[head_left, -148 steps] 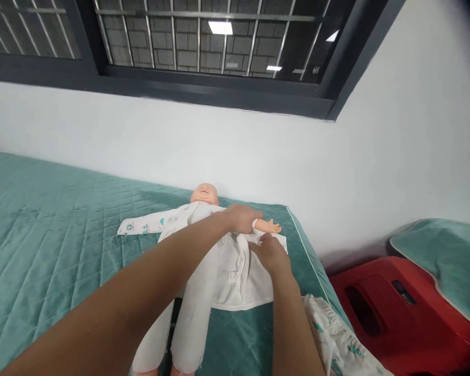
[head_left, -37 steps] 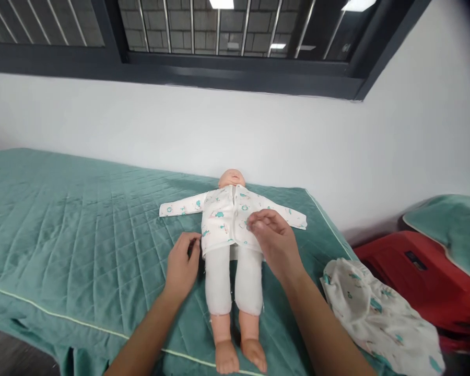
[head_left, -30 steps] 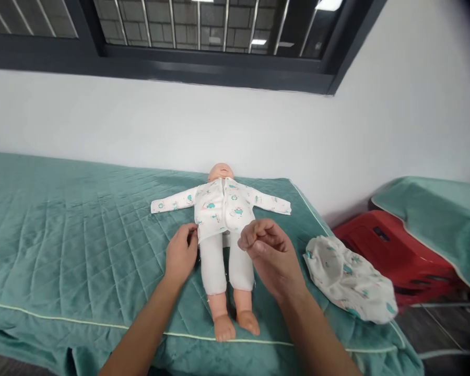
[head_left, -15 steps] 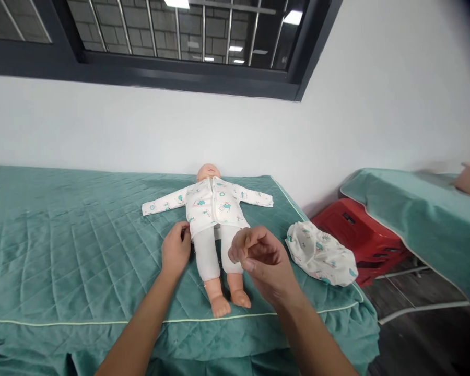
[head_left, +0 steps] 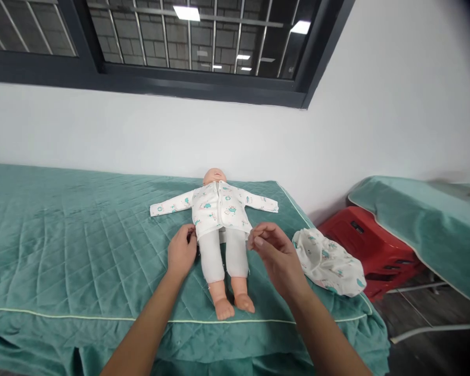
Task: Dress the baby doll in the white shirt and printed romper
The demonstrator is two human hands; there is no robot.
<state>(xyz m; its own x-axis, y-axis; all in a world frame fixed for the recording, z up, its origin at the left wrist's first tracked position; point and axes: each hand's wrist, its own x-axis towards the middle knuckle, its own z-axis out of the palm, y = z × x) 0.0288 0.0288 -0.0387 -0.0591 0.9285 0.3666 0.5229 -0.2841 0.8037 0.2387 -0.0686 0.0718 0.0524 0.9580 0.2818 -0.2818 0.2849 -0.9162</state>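
A baby doll (head_left: pixel 219 300) lies on its back on the green quilted cover, head toward the wall and arms spread. It wears a white, printed baby jacket (head_left: pixel 213 209) and white, pant-like cloth legs. My left hand (head_left: pixel 182 251) is at the jacket's lower left corner beside the doll's hip, fingers curled on the hem. On the other side, my right hand (head_left: pixel 274 253) is by the opposite hem corner, thumb and fingertips pinched together. Whatever lies between those fingertips is too small or hidden to tell.
A bunched white printed cloth (head_left: pixel 329 261) lies near the bed's right edge. Beyond that edge stands a red plastic stool (head_left: pixel 368 245), next to another surface with a green cover (head_left: pixel 407 209). The wall and a barred window (head_left: pixel 203 86) are behind.
My right hand has moved from over the doll's leg to beside the jacket's right hem corner, its fingers drawing closer together. My left hand stays at the left hem. The camera view has shifted slightly.
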